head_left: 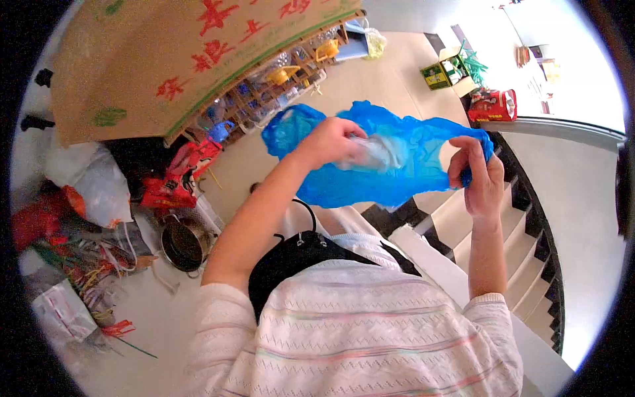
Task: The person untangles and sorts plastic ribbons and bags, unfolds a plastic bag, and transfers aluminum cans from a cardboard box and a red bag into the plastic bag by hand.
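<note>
Your right hand grips the bag; leftward, your left hand curls by a blurred pale item, hold unclear.

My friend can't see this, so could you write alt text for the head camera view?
A person's right hand grips one end of a blue plastic bag; the left hand, a pale blur at its fingers, is over the other half. Stairs, a metal pot and red-lettered cardboard are nearby.

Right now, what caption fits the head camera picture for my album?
Near stairs, the right hand grips one end of a blue plastic bag, the blurred left hand over it.
</note>
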Demonstrator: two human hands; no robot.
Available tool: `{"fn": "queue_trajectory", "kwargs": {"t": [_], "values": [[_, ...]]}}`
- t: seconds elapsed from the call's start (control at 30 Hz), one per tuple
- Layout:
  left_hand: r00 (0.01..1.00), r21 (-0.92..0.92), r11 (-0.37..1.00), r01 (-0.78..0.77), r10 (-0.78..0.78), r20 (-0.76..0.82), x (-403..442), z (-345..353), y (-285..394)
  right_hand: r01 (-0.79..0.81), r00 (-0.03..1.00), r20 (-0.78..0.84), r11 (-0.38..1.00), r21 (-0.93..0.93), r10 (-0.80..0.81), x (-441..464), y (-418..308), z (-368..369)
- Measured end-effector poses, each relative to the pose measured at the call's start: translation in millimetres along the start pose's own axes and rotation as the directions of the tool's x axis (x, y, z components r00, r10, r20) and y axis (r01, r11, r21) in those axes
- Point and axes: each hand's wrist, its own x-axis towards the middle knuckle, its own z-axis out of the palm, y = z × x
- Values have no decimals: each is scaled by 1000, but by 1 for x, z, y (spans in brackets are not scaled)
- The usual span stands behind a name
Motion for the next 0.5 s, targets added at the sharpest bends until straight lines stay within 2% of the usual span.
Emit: {"fn": "queue_trajectory", "kwargs": {"t": [0.03, 0.07, 0.13, 0.17, 0.2, 0.27, 0.3, 0.33, 0.37, 0.4, 0.43, 0.5], "values": [[996, -144, 986, -84, 81, -31, -12, -11, 2, -20, 999, -36, 1000, -6, 20, 6, 4, -6], [996, -325, 943, -73, 52, -71, -22, -21, 4, -33, 998, -46, 998, 61, 35, 13, 6, -10], [990, -648, 757, -82, -13, -141, -44, -39, 5, -4, 998, -70, 1000, 8, 5, 23, 9, -21], [986, -722, 684, -103, -26, -165, -59, -45, 10, 4, 996, -91, 1000, -12, -5, 28, 8, -25], [989, -786, 604, -131, 25, -145, -67, -51, 7, -37, 989, -144, 997, -62, 27, 36, 1, -29], [982, -890, 422, -171, 142, -121, -84, -63, -5, 68, 979, -160, 944, -323, -125, 52, -25, -37], [972, -869, 459, -183, -46, -229, -98, -61, 7, 146, 965, -153, 924, -354, -212, 61, -34, -46], [976, -882, 423, -210, 38, -214, -104, -63, 4, 223, 944, -144, 897, -382, -297, 73, -43, -60], [972, -893, 385, -232, 124, -199, -107, -65, -4, 194, 917, -197, 817, -543, -348, 92, -52, -84], [960, -904, 346, -251, 210, -186, -112, -65, -6, 238, 876, -172, 716, -657, -450, 105, -72, -100], [955, -905, 326, -274, 202, -216, -120, -60, 4, 261, 825, -145, 596, -759, -546, 119, -92, -115], [946, -910, 276, -308, 189, -263, -135, -54, 13, 405, 669, 9, 355, -843, -743, 133, -156, -121]]}}
